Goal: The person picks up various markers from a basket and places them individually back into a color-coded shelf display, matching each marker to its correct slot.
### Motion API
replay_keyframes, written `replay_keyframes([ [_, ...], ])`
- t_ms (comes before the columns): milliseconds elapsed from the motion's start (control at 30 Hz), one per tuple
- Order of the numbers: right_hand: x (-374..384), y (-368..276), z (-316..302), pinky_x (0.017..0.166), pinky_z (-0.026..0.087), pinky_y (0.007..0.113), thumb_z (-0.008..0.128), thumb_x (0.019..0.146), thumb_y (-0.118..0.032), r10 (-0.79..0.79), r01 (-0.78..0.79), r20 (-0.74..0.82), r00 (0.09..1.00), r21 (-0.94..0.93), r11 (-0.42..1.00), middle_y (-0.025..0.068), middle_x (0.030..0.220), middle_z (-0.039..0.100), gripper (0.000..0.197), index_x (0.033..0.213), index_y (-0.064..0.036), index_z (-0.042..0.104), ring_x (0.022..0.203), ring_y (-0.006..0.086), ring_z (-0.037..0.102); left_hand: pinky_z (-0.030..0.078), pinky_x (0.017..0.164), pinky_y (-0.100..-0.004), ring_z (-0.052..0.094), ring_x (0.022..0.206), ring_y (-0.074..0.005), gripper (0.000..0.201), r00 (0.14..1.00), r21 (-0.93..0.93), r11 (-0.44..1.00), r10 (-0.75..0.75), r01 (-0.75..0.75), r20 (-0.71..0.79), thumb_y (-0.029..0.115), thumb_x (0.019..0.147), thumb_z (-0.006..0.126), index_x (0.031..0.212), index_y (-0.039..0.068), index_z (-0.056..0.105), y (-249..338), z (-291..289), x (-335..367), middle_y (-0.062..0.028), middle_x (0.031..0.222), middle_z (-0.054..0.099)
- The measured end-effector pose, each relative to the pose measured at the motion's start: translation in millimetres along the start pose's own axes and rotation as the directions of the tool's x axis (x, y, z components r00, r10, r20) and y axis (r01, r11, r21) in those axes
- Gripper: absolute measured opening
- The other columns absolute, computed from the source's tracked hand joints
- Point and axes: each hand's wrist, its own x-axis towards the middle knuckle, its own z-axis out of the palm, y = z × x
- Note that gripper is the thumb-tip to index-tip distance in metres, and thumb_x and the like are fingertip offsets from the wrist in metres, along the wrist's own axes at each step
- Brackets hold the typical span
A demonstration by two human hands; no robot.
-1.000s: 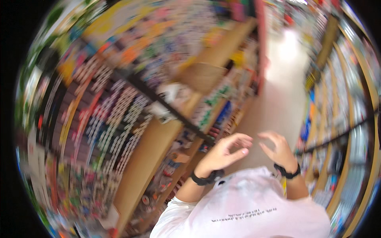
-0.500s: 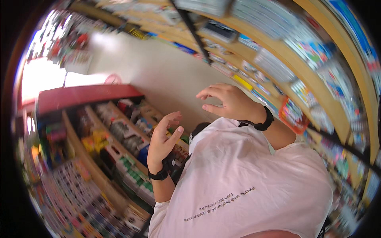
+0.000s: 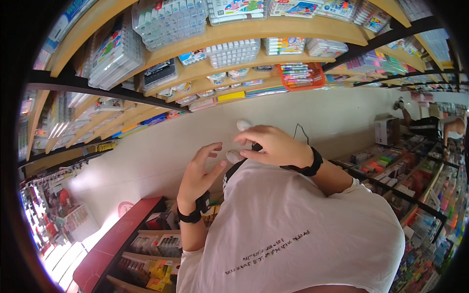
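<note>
Shelves (image 3: pixel 312 30) now ahead (earlier rightward), left hand (image 3: pixel 196 173) near right hand (image 3: pixel 282 148)

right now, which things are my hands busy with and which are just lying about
At the hands:
- left hand: raised, open, nothing visible in it
- right hand: the same

Just about:
- orange basket of pens
- clear plastic cases on a shelf
- yellow packs, lower shelving
</note>
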Motion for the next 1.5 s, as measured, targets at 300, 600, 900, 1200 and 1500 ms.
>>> replay_keyframes([
  [300,-80.9,7.0,-37.0,0.079,0.052,0.039,0.069,0.089,-0.015,0.15,-0.158,-0.084,0.985,-0.1,0.982,0.0097,0.094,0.07,0.033,0.12,-0.0064,0.062,0.086,0.0277,0.067,0.048,0.084,-0.0381,0.066,0.096,-0.0218,0.039,1.0,-0.121,0.993,-0.014,0.012,-0.015,0.022,0.091,0.071,0.125,0.008,0.059,-29.3,38.2,-1.1,-0.0094,0.121,0.064],
  [600,-154.8,70.4,-116.1,0.076,0.053,0.039,0.068,0.091,-0.019,0.138,-0.154,-0.182,0.974,-0.079,0.985,0.0116,0.098,0.07,0.032,0.119,-0.0074,0.061,0.086,0.0275,0.068,0.048,0.082,-0.0353,0.065,0.096,-0.0183,0.036,0.997,-0.024,1.0,-0.008,0.01,0.08,0.024,0.093,0.069,0.123,0.007,0.059,21.6,122.7,76.0,-0.0065,0.118,0.065],
  [900,-225.8,152.9,-219.6,0.083,0.052,0.037,0.071,0.088,-0.014,0.293,-0.284,-0.186,0.938,0.076,0.956,0.0136,0.103,0.068,0.034,0.12,-0.0038,0.062,0.094,0.0277,0.065,0.053,0.083,-0.0333,0.066,0.096,-0.0203,0.035,0.969,-0.115,0.989,-0.067,0.096,0.24,0.023,0.094,0.067,0.124,0.005,0.059,79.7,245.3,182.6,-0.0095,0.115,0.065],
  [1200,-228.2,285.1,-239.6,0.089,0.05,0.043,0.071,0.086,-0.02,0.162,-0.256,-0.302,0.939,-0.302,0.918,0.013,0.11,0.066,0.032,0.114,-0.008,0.064,0.104,0.0335,0.062,0.05,0.086,-0.0315,0.062,0.103,-0.0165,0.037,0.949,-0.057,0.968,-0.226,0.244,0.221,0.027,0.095,0.066,0.125,0.007,0.059,86.6,279.4,212.7,-0.0083,0.119,0.065],
  [1500,-138.4,449.7,-176.4,0.093,0.051,0.046,0.068,0.084,-0.034,0.564,-0.596,-0.243,0.789,-0.077,0.8,0.0254,0.112,0.067,0.05,0.12,0.0,0.06,0.107,0.04,0.064,0.045,0.092,-0.0344,0.06,0.114,-0.0215,0.055,0.875,-0.414,0.785,-0.479,0.461,0.066,0.041,0.092,0.063,0.133,0.005,0.057,-39.3,318.3,345.3,-0.0053,0.122,0.064],
])
